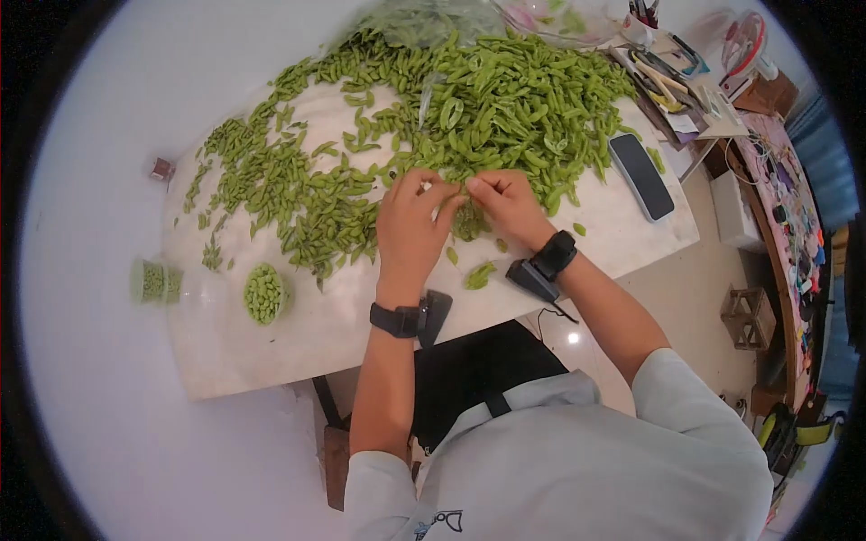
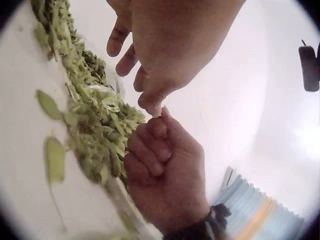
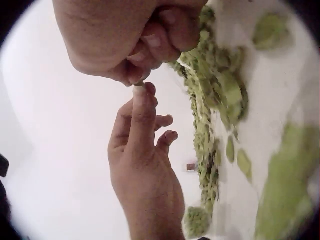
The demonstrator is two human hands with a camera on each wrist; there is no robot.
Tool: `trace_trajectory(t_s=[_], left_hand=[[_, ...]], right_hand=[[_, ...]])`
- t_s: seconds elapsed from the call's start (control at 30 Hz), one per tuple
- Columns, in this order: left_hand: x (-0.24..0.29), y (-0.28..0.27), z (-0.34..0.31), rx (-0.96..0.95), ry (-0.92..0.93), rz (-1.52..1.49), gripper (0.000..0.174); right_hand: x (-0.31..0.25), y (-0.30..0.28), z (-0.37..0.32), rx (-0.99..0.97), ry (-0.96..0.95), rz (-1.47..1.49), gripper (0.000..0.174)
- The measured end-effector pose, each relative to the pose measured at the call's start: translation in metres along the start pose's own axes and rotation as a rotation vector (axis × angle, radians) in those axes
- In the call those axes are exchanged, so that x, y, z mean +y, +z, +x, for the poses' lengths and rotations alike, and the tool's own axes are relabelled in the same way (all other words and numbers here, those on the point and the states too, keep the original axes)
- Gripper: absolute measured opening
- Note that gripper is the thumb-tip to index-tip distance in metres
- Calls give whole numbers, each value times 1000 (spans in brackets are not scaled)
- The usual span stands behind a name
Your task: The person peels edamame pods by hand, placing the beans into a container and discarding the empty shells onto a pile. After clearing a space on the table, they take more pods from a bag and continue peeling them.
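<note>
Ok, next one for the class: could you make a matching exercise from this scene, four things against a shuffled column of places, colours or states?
1. Phone
2. Shelled beans
3. Shirt
4. Left hand

A. Pale grey
B. Fingertips close to the right hand
C. Flat, right of the pod pile
D. Inside a round cup

Pairs: 1-C, 2-D, 3-A, 4-B
</note>
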State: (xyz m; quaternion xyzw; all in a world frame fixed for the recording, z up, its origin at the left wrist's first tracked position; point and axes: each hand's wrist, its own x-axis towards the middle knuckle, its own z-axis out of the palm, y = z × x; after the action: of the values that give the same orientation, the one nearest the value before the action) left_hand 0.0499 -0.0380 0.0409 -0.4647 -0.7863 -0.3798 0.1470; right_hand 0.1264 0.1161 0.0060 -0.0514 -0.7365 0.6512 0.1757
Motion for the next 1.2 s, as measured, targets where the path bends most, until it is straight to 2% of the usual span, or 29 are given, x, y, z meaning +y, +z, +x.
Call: trace_trajectory(t_s=[0.1, 0.2, 0.3, 0.4, 0.5, 0.6, 0.7, 0.8, 0.9, 1.0, 1.1, 1.13, 1.2], left_hand=[[-13, 6, 18, -58, -15, -48, 13], [-35, 23, 31, -49, -170, -337, 13], [-42, 32, 35, -2, -204, -436, 13], [-60, 47, 29, 28, -272, -657, 15], [-69, 52, 24, 5, -317, -790, 16], [-62, 44, 26, -31, -256, -788, 13], [-51, 35, 29, 31, -161, -524, 12], [-50, 31, 26, -33, -181, -569, 13], [-54, 37, 21, 55, -244, -786, 12], [-51, 35, 18, 84, -416, -968, 16], [-56, 38, 15, 257, -490, -1084, 17], [-58, 39, 15, 252, -488, -1064, 17], [-60, 41, 15, 241, -488, -1025, 19]], right_hand=[[3, -6, 24, -8, -67, -19, 34], [10, -8, 46, 33, -120, -67, 32], [12, -5, 55, 53, -158, -80, 31], [10, -2, 59, 33, -198, -89, 30], [5, 4, 56, 35, -202, -112, 30], [7, 0, 54, 26, -210, -86, 30], [3, -1, 46, 2, -196, -45, 31], [2, -1, 44, -14, -172, -35, 31], [3, 0, 40, 0, -152, -60, 32], [4, 3, 39, 44, -135, -2, 32], [2, 3, 37, 134, -125, 1, 34], [0, 1, 39, 172, -130, -17, 35], [7, -4, 39, 124, -64, 35, 31]])
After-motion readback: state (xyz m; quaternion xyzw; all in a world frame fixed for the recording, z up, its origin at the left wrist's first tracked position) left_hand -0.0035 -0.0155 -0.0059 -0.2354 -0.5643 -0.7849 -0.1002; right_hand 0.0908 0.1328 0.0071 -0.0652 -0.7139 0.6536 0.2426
